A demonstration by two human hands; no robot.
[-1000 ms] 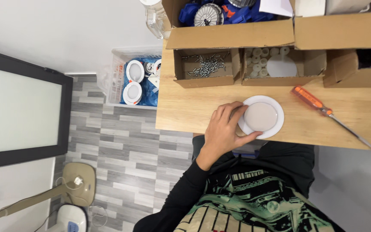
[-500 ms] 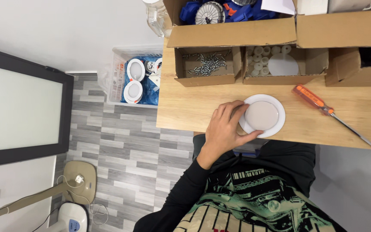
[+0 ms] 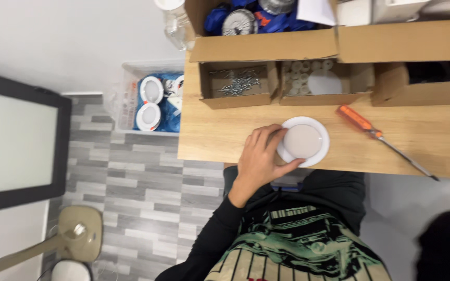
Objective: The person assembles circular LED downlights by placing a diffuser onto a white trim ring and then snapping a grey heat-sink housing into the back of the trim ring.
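In the head view, the left hand rests on the wooden tabletop and curls around the left edge of a round white disc light, fingers arched over its rim and thumb pressing from the near side, so the disc is pinched at one edge. The disc lies flat on the tabletop, near its front edge and just right of the hand, with its pale centre facing up. The right hand is not in view, so I cannot tell whether it is spread or closed.

To hold the disc well, the grip seems best kept on the rim and off the pale centre, with the piece flat against the wood so it does not slide toward the near edge, which is close.

An orange-handled screwdriver lies to the right of the disc, near but apart from it, its shaft pointing away to the right. On the far side stand open cardboard boxes: one with loose screws, one with small white parts, and a larger box behind with blue items. These boxes crowd the far half of the tabletop and leave only a narrow working strip. To the left, on the floor, a clear bin holds more round white fittings.
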